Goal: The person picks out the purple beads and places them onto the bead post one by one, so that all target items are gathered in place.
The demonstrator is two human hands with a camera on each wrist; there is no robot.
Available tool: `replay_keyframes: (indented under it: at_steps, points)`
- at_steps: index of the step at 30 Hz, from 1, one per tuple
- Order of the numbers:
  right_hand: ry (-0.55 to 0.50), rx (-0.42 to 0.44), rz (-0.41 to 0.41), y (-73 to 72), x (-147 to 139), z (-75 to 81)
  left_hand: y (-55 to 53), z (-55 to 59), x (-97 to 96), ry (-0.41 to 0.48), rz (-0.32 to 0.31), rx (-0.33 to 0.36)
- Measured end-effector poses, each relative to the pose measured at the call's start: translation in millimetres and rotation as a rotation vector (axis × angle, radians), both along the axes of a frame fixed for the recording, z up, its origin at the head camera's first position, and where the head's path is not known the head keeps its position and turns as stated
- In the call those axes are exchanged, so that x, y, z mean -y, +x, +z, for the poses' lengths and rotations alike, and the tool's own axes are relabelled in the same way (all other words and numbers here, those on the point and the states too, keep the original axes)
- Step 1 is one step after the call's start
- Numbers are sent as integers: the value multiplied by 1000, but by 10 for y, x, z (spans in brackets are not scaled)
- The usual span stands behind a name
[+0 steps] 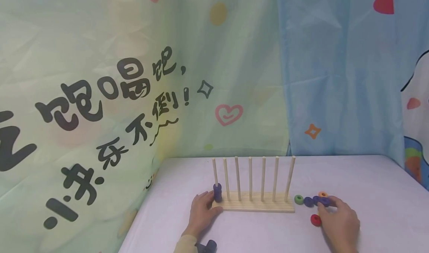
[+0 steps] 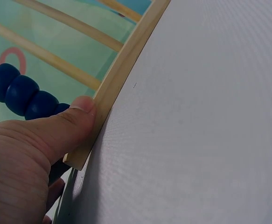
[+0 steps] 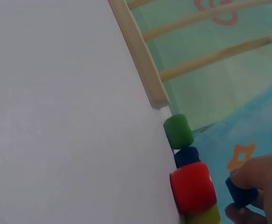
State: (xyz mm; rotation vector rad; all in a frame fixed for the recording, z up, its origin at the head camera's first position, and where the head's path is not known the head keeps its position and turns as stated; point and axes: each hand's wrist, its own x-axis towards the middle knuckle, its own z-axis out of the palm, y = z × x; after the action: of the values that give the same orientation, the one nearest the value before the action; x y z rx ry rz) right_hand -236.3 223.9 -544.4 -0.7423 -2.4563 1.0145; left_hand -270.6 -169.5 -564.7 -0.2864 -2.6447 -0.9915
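My left hand grips the left end of a wooden peg stand, its thumb on the front edge of the base. Several dark blue beads are stacked on the leftmost peg beside that hand; the other pegs are bare. To the right of the stand, my right hand pinches a blue bead between thumb and fingers, above the table in the right wrist view. Near it lie a green bead, a red bead, an orange bead and more blue beads. A yellow bead is partly hidden behind the red one.
A white table carries everything. Printed curtains hang behind it and along its left side. The tall upright pegs rise in a row between the hands. A dark device sits at the left wrist.
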Motion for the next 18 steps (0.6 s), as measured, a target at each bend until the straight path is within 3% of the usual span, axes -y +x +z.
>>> replay_keyframes:
  at_steps: [12, 18]
  points:
    - [68, -75, 37, 30, 125, 1, 15, 18, -2, 14, -8, 5]
    - [122, -229, 131, 55, 213, -16, 16, 23, 1, 19, -11, 12]
